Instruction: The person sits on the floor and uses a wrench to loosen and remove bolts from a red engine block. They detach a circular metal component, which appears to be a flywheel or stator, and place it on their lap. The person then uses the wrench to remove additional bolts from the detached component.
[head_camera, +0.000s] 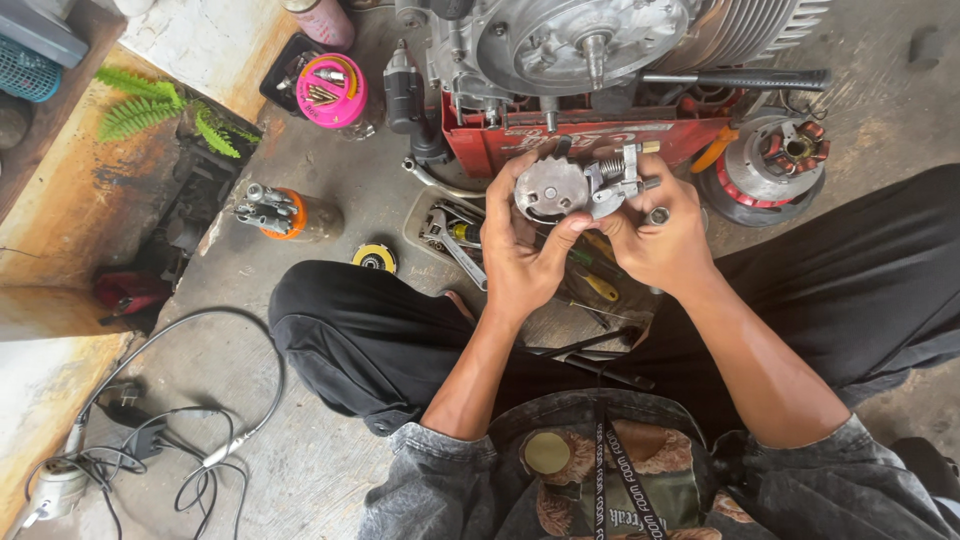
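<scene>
Sitting on the gray floor (300, 470), knees apart in black pants. Both hands up near the middle, holding one small metal engine part (585, 185) between them. Left hand (520, 255) at 7 o'clock of the part, fingers curled round its round silver end, thumb pressed on its lower edge. Right hand (665, 240) at 4 o'clock of the part, fingers wrapped close, pinching the end with the spring and little levers. Small shiny nut (658, 215) resting against the right fingers. Big engine (600, 45) on a red crate (520, 140) at 12 o'clock, just past the part. Tray of tools (450, 230) under the left hand. Pink tub (331, 90) at 10 o'clock. Round red-ringed engine piece (770, 165) at 2 o'clock. Black cables (180, 440) at 8 o'clock.
</scene>
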